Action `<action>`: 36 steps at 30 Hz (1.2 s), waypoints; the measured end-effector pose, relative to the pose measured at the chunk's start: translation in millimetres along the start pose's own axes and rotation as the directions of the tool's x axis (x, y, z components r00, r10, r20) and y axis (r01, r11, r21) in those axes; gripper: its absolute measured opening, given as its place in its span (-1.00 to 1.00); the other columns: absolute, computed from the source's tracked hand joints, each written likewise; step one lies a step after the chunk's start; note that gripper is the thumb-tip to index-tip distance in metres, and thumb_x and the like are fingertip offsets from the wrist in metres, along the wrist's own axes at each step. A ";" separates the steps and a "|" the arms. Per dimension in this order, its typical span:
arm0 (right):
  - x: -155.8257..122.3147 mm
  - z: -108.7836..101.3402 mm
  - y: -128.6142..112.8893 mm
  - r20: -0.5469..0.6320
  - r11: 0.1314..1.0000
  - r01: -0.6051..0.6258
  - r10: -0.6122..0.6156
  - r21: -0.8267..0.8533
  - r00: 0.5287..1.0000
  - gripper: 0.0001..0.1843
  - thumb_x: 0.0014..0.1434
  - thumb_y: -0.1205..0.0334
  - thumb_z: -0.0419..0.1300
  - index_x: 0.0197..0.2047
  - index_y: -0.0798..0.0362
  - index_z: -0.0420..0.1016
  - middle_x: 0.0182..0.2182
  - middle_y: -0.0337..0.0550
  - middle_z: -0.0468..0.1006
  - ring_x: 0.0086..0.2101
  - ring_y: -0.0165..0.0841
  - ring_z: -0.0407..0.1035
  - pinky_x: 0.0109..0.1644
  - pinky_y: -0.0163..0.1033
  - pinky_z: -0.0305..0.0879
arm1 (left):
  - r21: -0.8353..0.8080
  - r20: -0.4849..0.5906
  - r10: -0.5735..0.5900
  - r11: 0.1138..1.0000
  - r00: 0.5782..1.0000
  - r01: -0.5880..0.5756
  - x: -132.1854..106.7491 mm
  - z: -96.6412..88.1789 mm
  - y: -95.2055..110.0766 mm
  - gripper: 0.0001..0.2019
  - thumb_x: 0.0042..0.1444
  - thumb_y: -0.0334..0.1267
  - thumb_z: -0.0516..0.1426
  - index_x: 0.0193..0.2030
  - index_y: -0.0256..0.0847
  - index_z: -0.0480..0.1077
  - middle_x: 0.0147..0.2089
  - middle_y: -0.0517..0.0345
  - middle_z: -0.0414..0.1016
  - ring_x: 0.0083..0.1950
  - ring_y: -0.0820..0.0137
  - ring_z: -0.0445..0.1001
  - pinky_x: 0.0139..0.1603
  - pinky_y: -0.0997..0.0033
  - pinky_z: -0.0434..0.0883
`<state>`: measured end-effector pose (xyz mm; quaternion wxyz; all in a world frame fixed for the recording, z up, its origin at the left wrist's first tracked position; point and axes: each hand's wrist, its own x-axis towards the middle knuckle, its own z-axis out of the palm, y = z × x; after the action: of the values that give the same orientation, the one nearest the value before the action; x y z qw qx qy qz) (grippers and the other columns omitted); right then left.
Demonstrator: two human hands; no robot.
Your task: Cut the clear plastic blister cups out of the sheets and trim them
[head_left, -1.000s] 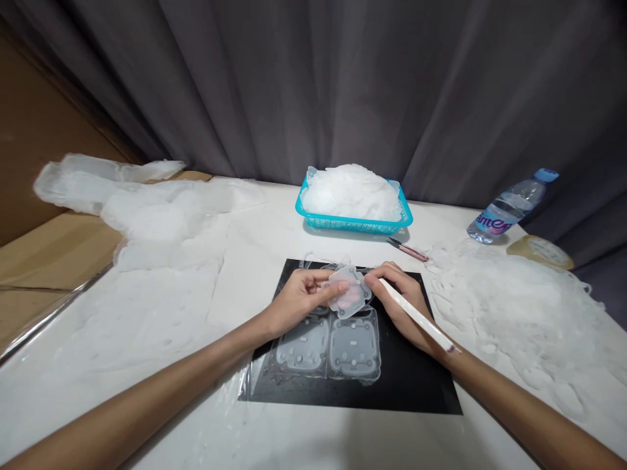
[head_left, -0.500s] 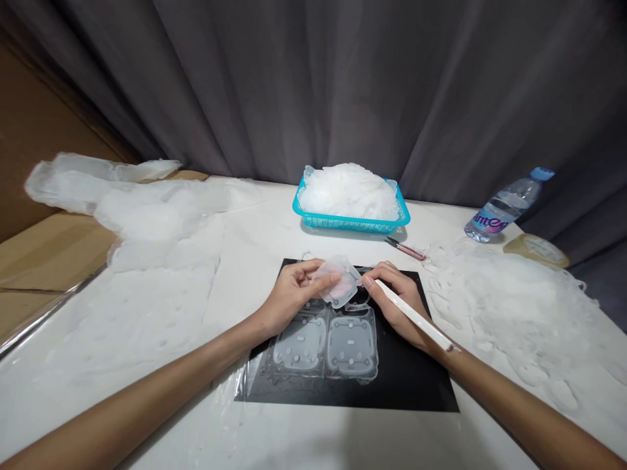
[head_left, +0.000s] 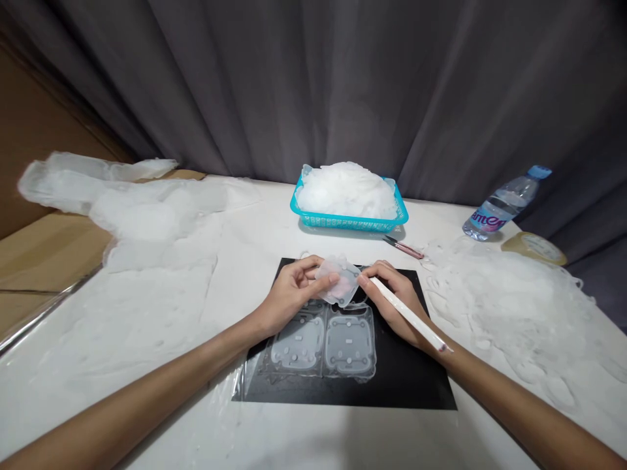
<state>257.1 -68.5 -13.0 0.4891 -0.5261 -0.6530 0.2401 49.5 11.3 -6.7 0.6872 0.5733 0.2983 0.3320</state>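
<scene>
My left hand [head_left: 292,294] pinches a small translucent silicone piece [head_left: 337,279] and holds it lifted above the black mat [head_left: 406,382]. My right hand [head_left: 394,297] grips a thin white stick tool [head_left: 407,314] like a pen, its tip touching the right edge of that piece. Below both hands a clear silicone sheet [head_left: 323,343] with two square moulded parts lies flat on the mat.
A turquoise basket [head_left: 349,220] heaped with white pieces stands behind the mat, with a pink-handled cutter [head_left: 402,247] beside it. Piles of white trimmings [head_left: 504,300] lie to the right and clear sheets [head_left: 132,215] to the left. A water bottle [head_left: 504,205] and tape roll [head_left: 535,247] sit far right.
My left hand has drawn the small piece slightly left and up, away from the sheet. My right hand followed with the stick; the view shifted a little.
</scene>
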 end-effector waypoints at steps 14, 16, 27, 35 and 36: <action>1.4 1.2 -0.3 -0.011 1.000 -0.022 0.022 0.005 1.000 -0.76 0.45 0.15 0.11 -0.26 0.00 0.49 -0.35 -0.21 0.45 -0.26 -0.29 0.36 -0.12 -0.17 0.25 | 0.021 0.037 -0.031 0.999 0.999 0.030 -2.2 3.4 4.3 -0.72 0.12 -0.14 0.40 -0.24 -0.25 0.45 -0.32 0.19 0.63 -0.30 0.40 0.60 -0.16 0.44 0.53; 1.4 1.3 -0.3 -0.006 1.000 -0.011 0.011 0.008 1.000 -0.76 0.44 0.14 0.12 -0.27 -0.01 0.49 -0.37 -0.21 0.44 -0.27 -0.29 0.35 -0.13 -0.17 0.25 | 0.040 0.044 -0.031 0.999 0.999 0.030 -2.4 2.5 3.1 -0.71 0.12 -0.13 0.39 -0.23 -0.25 0.44 -0.30 0.18 0.63 -0.29 0.39 0.60 -0.15 0.43 0.53; 2.7 0.5 -1.9 0.012 0.999 0.039 -0.040 0.028 0.999 -0.82 0.38 0.22 0.19 -0.31 0.01 0.45 -0.39 -0.23 0.42 -0.30 -0.31 0.33 -0.15 -0.19 0.23 | 0.099 0.127 -0.036 0.995 0.991 0.024 -5.7 -0.4 -2.6 -0.72 0.21 -0.11 0.35 -0.22 -0.23 0.38 -0.34 0.26 0.50 -0.33 0.47 0.50 -0.25 0.53 0.42; 2.6 -0.1 0.2 -0.149 0.999 -0.032 0.037 0.035 0.988 -0.76 0.37 0.14 0.21 -0.35 0.01 0.49 -0.41 -0.25 0.43 -0.35 -0.33 0.34 -0.21 -0.22 0.26 | 0.228 0.233 -0.036 0.973 0.972 -0.019 -12.0 1.7 -2.8 -0.77 0.34 -0.09 0.22 -0.08 -0.20 0.38 -0.19 0.11 0.59 -0.12 0.31 0.60 -0.02 0.33 0.48; 7.0 -3.3 0.5 -0.200 0.999 -0.041 0.046 0.031 0.979 -0.75 0.36 0.11 0.22 -0.35 0.01 0.49 -0.42 -0.25 0.43 -0.36 -0.32 0.34 -0.22 -0.22 0.27 | 0.227 0.236 -0.035 0.974 0.971 -0.020 -12.1 1.6 -2.7 -0.76 0.36 -0.07 0.20 -0.04 -0.19 0.37 -0.14 0.06 0.61 -0.07 0.28 0.61 0.03 0.27 0.49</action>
<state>260.5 -62.6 -9.4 0.5541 -0.5551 -0.5855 0.2050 43.8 0.4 -8.7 0.6489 0.6829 0.2518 0.2219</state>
